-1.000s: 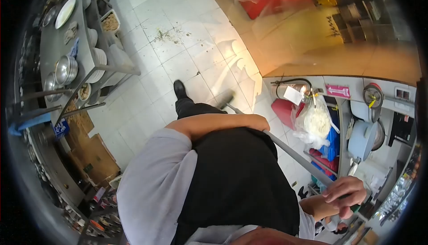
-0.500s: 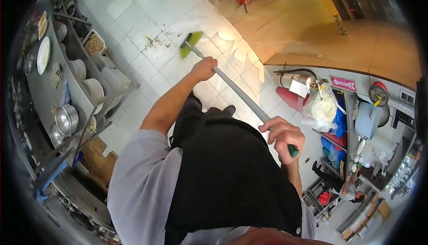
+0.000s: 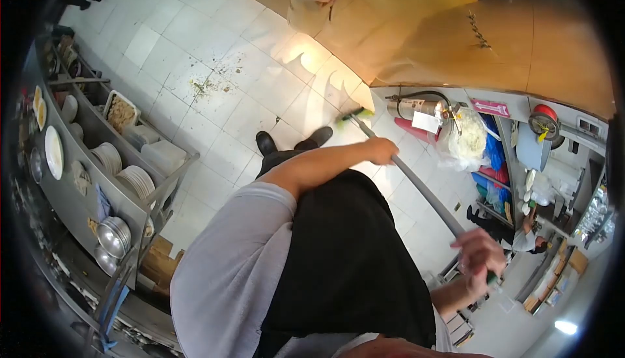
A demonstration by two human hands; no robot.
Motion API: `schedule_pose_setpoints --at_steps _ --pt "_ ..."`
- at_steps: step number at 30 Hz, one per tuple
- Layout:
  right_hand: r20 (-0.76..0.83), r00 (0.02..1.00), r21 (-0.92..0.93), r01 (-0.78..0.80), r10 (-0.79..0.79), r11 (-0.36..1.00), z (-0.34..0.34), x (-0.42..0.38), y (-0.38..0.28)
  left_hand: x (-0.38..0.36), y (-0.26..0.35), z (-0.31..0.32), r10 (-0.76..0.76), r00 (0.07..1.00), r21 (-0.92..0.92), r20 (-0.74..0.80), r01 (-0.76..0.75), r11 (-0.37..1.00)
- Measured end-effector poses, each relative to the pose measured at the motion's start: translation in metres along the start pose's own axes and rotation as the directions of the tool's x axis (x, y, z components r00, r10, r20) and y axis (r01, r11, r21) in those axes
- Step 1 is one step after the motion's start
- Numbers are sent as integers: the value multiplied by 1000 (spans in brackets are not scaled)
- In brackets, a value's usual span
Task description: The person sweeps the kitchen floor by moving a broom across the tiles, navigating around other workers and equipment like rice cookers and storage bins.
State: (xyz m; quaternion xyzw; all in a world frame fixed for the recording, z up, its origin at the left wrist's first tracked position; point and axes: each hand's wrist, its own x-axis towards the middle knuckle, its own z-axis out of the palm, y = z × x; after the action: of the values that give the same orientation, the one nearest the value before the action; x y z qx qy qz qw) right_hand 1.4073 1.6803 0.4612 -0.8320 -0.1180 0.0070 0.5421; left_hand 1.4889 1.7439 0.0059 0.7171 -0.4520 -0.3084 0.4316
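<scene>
Two hands: both on one broom, person seen from above, black apron over grey shirt.
Shelf rack, far left: metal rack (image 3: 97,163) with stacked plates (image 3: 133,179), steel bowls (image 3: 114,235), one tray of food (image 3: 120,112); exact plate count too small to tell.
Floor: white tiles (image 3: 195,32), one patch of scattered debris (image 3: 211,83) well ahead of the feet.
Shoes: two black shoes (image 3: 265,142), legs mostly hidden by the apron.
Broom: one, long grey handle (image 3: 426,192) running diagonally, tilted; green bristle head (image 3: 351,114) low on the floor just beside the shoes, partly cut off behind the arm, blurry.
Left hand: left hand (image 3: 382,150) fingers wrapped closed around the upper-middle of the handle.
Right hand: right hand (image 3: 480,259) blurred by motion, fingers curled around the green grip end of the handle; grip itself mostly hidden under the fingers.
Fire extinguisher: one, fire extinguisher (image 3: 416,108) lying near the counter base with a white tag, just right of the broom head.
Bags: white plastic bag (image 3: 463,142) beside blue ones, contents hard to make out.
Far right: another person (image 3: 524,237) partly visible, small and unclear.
</scene>
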Motion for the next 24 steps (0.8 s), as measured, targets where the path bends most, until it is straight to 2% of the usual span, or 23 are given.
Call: schedule_pose_setpoints --at_steps 1,2,3,4,5,6,8,9,11,12,13,14,16,17,18,19,21,24 --pt "-60 998 79 -12 17 997 0 -2 25 4 -23 1 -77 994 87 79 70 994" --pt "-100 995 126 7 6 992 0 -2 49 -8 -37 -22 -176 981 77 88 169 983" --pt "-145 989 164 -2 26 986 7 0 75 -21 -86 -14 -191 981 38 -31 192 981" --pt "-138 989 272 -8 47 962 16 -1 104 -45 -108 -32 -245 960 145 -137 264 954" --pt "-117 992 361 6 39 932 26 3 127 -70 -123 -49 -366 905 107 -215 394 913" --pt "-83 995 376 -11 46 926 34 8 140 -92 -168 -46 -239 884 90 -402 297 950" --pt "-14 999 395 -29 37 918 40 23 160 -117 -166 -100 -438 831 92 -344 494 864" --pt "12 1000 414 -20 16 910 39 26 171 -123 -159 -120 -456 811 183 -367 544 819" --pt "18 1000 401 -8 1 916 14 38 172 -116 -155 -137 -474 777 208 -414 587 782" --pt "36 999 381 -14 0 924 -1 45 170 -105 -149 -138 -419 776 194 -472 555 809" --pt "-49 999 401 37 -19 915 -18 46 166 -85 -140 -131 -364 768 181 -527 520 835" --pt "-131 991 422 82 -29 903 -43 45 164 -59 -115 -133 -397 771 193 -498 545 816" --pt "-124 985 307 151 -118 940 -102 49 131 -3 -74 -126 -295 856 141 -425 384 912" --pt "-51 982 233 186 -179 955 -127 52 110 27 -59 -118 -222 912 136 -345 283 949" --pt "-75 978 164 206 -196 965 -136 54 90 53 -45 -115 -136 941 122 -309 181 976" --pt "-32 976 159 217 -214 963 -138 64 75 83 -29 -115 -186 970 159 -160 211 965" --pt "24 973 77 226 -229 971 -120 92 66 109 -25 -123 -14 976 73 -220 31 997" --pt "54 982 11 181 -182 983 -63 161 100 124 -92 -142 -75 960 41 -272 89 995"
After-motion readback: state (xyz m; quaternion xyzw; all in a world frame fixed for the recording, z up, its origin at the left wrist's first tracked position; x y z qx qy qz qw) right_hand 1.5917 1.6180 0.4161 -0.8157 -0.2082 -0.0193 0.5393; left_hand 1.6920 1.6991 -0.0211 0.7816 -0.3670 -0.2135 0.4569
